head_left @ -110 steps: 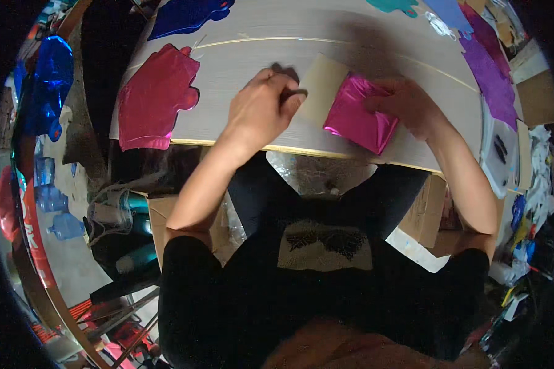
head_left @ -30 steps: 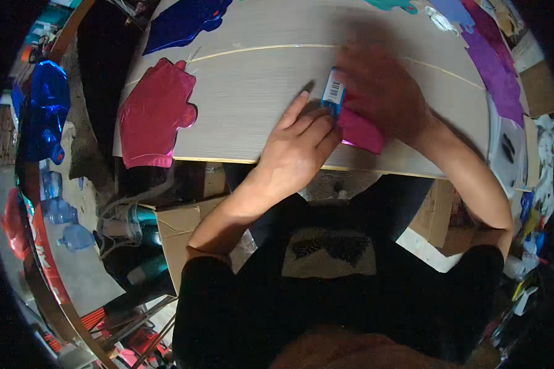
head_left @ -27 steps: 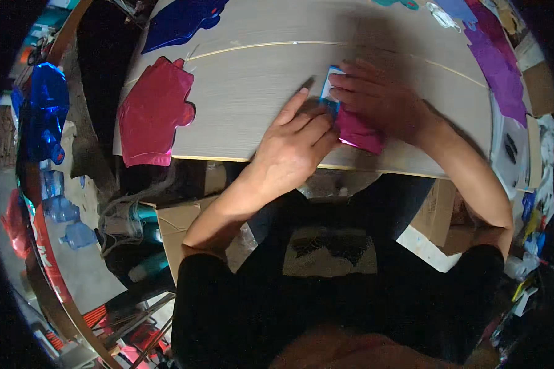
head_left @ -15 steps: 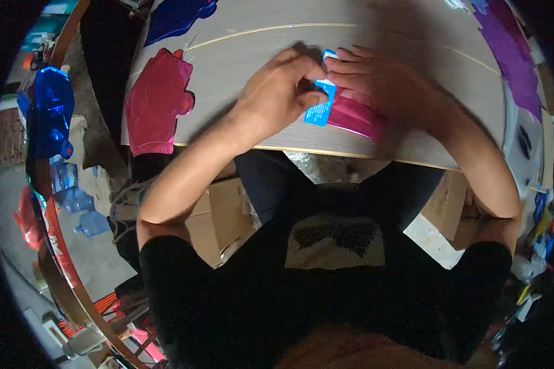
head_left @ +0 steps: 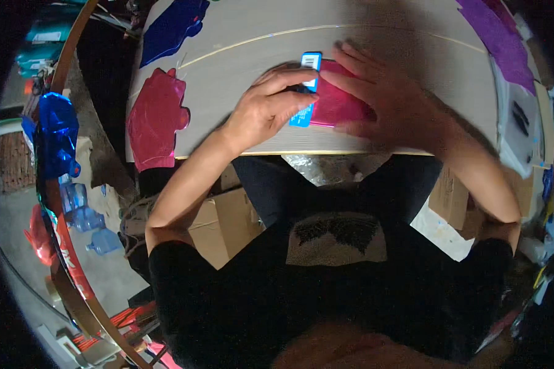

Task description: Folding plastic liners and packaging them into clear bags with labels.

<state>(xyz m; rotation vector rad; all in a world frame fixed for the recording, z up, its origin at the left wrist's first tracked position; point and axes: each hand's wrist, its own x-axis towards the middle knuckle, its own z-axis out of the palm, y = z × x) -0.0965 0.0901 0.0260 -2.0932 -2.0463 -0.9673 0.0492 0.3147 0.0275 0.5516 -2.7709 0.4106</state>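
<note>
At the near part of the table, a narrow blue card (head_left: 301, 118) with a white printed label lies along the left edge of a folded piece of shiny pink foil (head_left: 340, 103). The thumb and index finger of my left hand (head_left: 266, 107) pinch the card from its left side. Fingers spread, my right hand (head_left: 395, 101) is over the right part of the pink foil and hides some of it. Whether its palm presses on the foil I cannot tell. Left of my hands lies a flat pink foil balloon (head_left: 157, 122) with a lobed outline.
A dark blue foil balloon (head_left: 172, 32) lies at the table's far left. Purple sheets (head_left: 501, 49) and a clear plastic bag (head_left: 516, 126) are along the right edge. Beyond the left edge hangs a shiny blue balloon (head_left: 58, 132). Cardboard boxes (head_left: 224, 224) stand below the table.
The card and folded foil have shifted a little left with my left hand. My right hand's fingers have spread, uncovering more of the foil.
</note>
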